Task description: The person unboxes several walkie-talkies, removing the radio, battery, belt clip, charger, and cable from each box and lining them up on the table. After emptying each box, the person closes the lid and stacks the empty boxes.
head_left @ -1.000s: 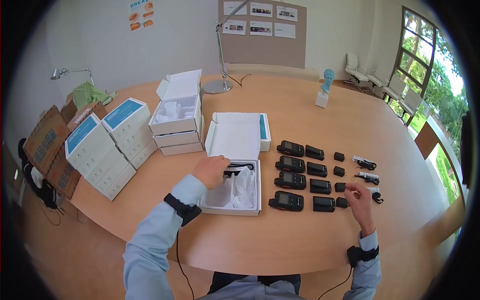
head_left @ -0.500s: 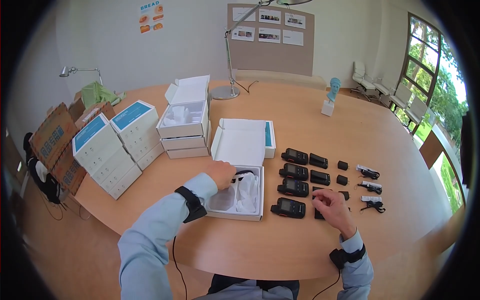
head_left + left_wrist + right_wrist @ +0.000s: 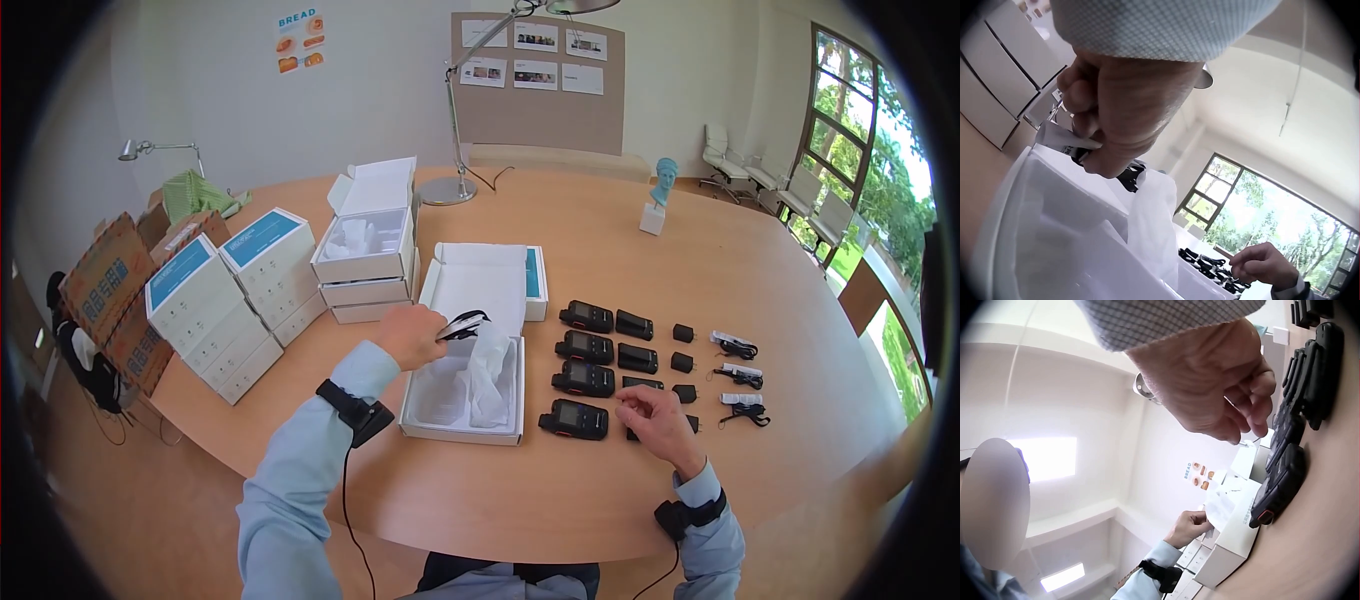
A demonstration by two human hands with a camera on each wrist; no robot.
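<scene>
My left hand (image 3: 411,337) pinches a black cable with a white label (image 3: 464,325) above the open white box (image 3: 463,437). In the left wrist view the left hand (image 3: 1129,106) has thumb and fingers closed on the white label (image 3: 1057,137). A crumpled translucent bag (image 3: 487,380) stands partly out of the box's right compartment. My right hand (image 3: 660,427), fingers bent and loose, hovers over the black battery-like pieces beside the nearest handheld device (image 3: 574,420). Nothing shows between its fingers in the right wrist view, where the right hand (image 3: 1216,381) hangs near the devices (image 3: 1282,481).
Several handheld devices, black blocks (image 3: 636,358), small adapters (image 3: 682,332) and cables (image 3: 737,375) lie in rows on the right. Stacked boxes (image 3: 361,265) and blue-topped boxes (image 3: 268,240) stand at left. A lamp base (image 3: 447,191) and a small bust (image 3: 664,184) are farther back.
My left hand has lifted the labelled cable up out of the box, and the bag has risen partly. The right hand has moved left from the small adapters to the black blocks.
</scene>
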